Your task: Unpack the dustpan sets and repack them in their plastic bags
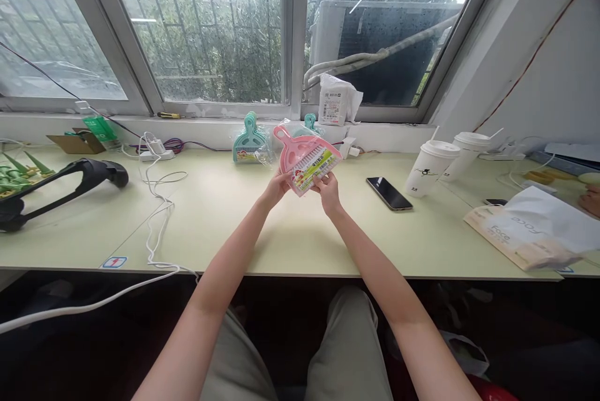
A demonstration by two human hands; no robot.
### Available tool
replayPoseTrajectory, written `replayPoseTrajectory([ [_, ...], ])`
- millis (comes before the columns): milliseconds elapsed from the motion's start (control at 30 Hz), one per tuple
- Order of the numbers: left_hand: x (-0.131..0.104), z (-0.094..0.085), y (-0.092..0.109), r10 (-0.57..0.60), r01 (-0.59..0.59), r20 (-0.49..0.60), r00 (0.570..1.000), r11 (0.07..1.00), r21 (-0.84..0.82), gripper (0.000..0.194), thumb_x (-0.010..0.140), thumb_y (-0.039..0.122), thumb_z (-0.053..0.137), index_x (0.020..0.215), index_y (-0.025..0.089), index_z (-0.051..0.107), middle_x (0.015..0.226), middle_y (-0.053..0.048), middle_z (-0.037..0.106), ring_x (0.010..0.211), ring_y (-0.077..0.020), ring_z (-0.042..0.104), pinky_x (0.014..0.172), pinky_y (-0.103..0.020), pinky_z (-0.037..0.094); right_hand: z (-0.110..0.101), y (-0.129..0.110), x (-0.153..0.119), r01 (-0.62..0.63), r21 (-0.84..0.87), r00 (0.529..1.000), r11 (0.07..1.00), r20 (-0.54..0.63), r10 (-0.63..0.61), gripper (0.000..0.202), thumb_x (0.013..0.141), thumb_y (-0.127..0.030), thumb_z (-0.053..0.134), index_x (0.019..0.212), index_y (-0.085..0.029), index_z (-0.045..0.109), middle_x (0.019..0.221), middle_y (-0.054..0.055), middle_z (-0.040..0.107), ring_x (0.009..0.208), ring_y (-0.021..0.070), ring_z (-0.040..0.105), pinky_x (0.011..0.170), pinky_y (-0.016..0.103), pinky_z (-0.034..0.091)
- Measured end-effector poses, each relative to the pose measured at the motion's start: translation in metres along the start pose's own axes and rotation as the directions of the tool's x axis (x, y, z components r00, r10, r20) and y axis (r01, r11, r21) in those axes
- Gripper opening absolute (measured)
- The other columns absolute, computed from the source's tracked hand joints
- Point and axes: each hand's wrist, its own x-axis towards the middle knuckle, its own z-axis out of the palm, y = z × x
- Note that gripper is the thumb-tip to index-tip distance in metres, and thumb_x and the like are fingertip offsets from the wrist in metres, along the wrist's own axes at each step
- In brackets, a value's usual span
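Note:
A pink dustpan and brush set (304, 154) in clear wrap, with a yellow-green label, is held up above the desk, tilted, its handle toward the upper left. My left hand (279, 185) grips its lower left edge. On its lower right edge, my right hand (327, 192) is closed, thumb over the label. Behind it to the left, a wrapped teal dustpan set (250, 142) stands near the window sill. Another teal set (310, 123) is mostly hidden behind the pink one.
Right of my hands lie a phone (389, 193), two lidded cups (429, 167) and a paper bag (529, 229). White cables (157, 220) and a black frame-like object (84, 176) are on the left. A white package (335, 101) sits by the window. Someone's hand shows at far right.

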Motion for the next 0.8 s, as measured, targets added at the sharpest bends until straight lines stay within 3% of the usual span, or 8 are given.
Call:
replayPoseTrajectory([
  [200,-0.003,0.003,0.002,-0.032,0.032,0.022,0.999,0.999,-0.017,0.063,0.081,0.035,0.063,0.141,0.027,0.044,0.122,-0.004,0.066,0.103,-0.021,0.064,0.085,-0.035,0.053,-0.002,-0.004,0.001,-0.015,0.044,0.998,0.999,0.054,0.012,0.042,0.072,-0.031,0.073,0.104,-0.025,0.048,0.107,0.002,0.068,0.097,0.0174,0.067,0.086,0.036,0.059],
  [400,-0.004,0.004,0.011,-0.034,0.034,0.031,0.999,0.999,0.003,0.064,0.08,0.03,0.064,0.141,0.026,0.044,0.118,-0.004,0.067,0.1,-0.0202,0.064,0.084,-0.033,0.051,-0.013,-0.019,0.006,-0.042,0.007,0.99,0.999,0.132,0.04,0.042,0.069,-0.029,0.077,0.103,-0.024,0.053,0.1,0.002,0.071,0.094,0.0198,0.069,0.083,0.039,0.06],
  [600,-0.004,0.003,0.01,-0.043,0.042,-0.03,0.999,0.998,-0.038,0.053,0.083,0.038,0.063,0.133,0.027,0.053,0.11,-0.002,0.069,0.093,-0.0179,0.064,0.077,-0.029,0.051,-0.021,-0.03,0.007,-0.079,-0.041,0.973,0.996,0.213,0.086,0.043,0.066,-0.03,0.079,0.103,-0.023,0.058,0.099,0.003,0.072,0.089,0.0217,0.07,0.078,0.04,0.061],
  [667,-0.004,0.002,0.008,-0.071,0.071,-0.012,0.997,0.997,-0.033,0.05,0.082,0.037,0.064,0.129,0.024,0.056,0.107,-0.004,0.07,0.093,-0.0188,0.065,0.079,-0.03,0.051,-0.018,-0.027,0.007,-0.075,-0.019,0.977,0.997,0.197,0.077,0.042,0.066,-0.029,0.079,0.102,-0.023,0.057,0.099,0.003,0.072,0.09,0.0216,0.07,0.078,0.039,0.061],
  [800,-0.002,0.006,-0.001,-0.143,0.144,0.058,0.988,0.989,-0.017,0.049,0.08,0.037,0.064,0.124,0.017,0.058,0.107,-0.008,0.07,0.094,-0.0211,0.066,0.082,-0.034,0.052,-0.008,-0.015,0.004,-0.029,0.057,0.998,0.998,0.061,0.025,0.039,0.069,-0.03,0.076,0.101,-0.023,0.053,0.1,0.003,0.071,0.096,0.02,0.069,0.082,0.036,0.06],
])
